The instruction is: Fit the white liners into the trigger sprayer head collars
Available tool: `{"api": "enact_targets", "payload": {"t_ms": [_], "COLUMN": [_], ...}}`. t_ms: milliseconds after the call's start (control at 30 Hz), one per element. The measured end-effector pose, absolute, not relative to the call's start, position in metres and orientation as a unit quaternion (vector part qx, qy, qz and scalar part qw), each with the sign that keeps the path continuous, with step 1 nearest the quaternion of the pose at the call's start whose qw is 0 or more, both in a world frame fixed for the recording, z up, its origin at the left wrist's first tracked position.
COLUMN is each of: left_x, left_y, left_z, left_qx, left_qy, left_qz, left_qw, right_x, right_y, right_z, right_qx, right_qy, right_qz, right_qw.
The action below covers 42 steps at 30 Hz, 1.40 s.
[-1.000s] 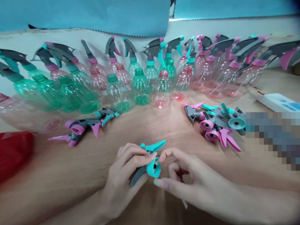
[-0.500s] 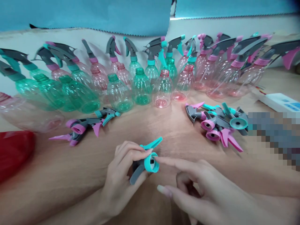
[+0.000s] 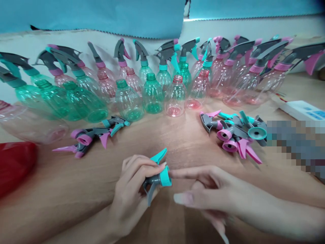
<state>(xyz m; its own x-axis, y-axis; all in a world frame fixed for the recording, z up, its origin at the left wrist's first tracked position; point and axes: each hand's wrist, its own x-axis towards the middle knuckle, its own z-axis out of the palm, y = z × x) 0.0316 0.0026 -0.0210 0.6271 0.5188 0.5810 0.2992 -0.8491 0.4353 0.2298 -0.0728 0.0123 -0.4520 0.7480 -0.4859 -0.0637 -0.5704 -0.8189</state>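
A grey and turquoise spray trigger head [image 3: 165,176] is gripped by my left hand [image 3: 134,183], its turquoise collar facing right. The thumb and fingers close round the grey body and hide part of it. My right hand [image 3: 215,193] has its index finger stretched out, the tip at the collar's open end. How far the fingertip goes into the collar is hidden. The right thumb is extended below it, and no object shows in that hand.
Loose trigger heads lie in a left pile [image 3: 93,135] and a right pile [image 3: 233,130]. Behind stand green and pink bottles [image 3: 153,95], several with trigger heads fitted. A red object [image 3: 16,166] lies at left, a white box [image 3: 304,110] at right.
The trigger head has turned in my left hand, so its collar opening now faces right, rather than towards me. My right index finger has stayed at the collar while the hand turned.
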Motion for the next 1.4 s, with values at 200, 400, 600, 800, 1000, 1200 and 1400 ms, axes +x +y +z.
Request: {"api": "enact_targets", "payload": {"t_ms": [200,400,600,800,1000,1200,1400], "left_x": [0.0286,0.0262,0.0266,0.0278,0.0272,0.0283,0.0278], "left_y": [0.0019,0.0021,0.0022,0.0025,0.0023,0.0025,0.0029], "left_z": [-0.0223,-0.0233,-0.0233,-0.0215,-0.0225,-0.0211,-0.0231], "left_qx": [0.866,0.848,0.843,0.851,0.855,0.855,0.861], "left_qy": [0.27,0.258,0.249,0.245,0.238,0.235,0.215], "left_qz": [0.363,0.355,0.351,0.345,0.346,0.351,0.353], "left_qw": [0.214,0.297,0.321,0.311,0.304,0.301,0.297], "right_x": [0.2282,0.2272,0.2289,0.2271,0.2246,0.2252,0.2265], "right_y": [-0.0712,-0.0705,-0.068,-0.0674,-0.0703,-0.0682,-0.0671], "right_z": [0.005,0.0044,0.0106,0.0112,0.0097,0.0111,0.0108], "right_qx": [-0.433,-0.425,-0.444,-0.425,-0.429,-0.421,-0.435], "right_qy": [-0.37,-0.429,-0.508,-0.5,-0.492,-0.513,-0.543], "right_qz": [0.758,0.73,0.673,0.684,0.678,0.672,0.649], "right_qw": [0.318,0.321,0.304,0.318,0.339,0.33,0.309]}}
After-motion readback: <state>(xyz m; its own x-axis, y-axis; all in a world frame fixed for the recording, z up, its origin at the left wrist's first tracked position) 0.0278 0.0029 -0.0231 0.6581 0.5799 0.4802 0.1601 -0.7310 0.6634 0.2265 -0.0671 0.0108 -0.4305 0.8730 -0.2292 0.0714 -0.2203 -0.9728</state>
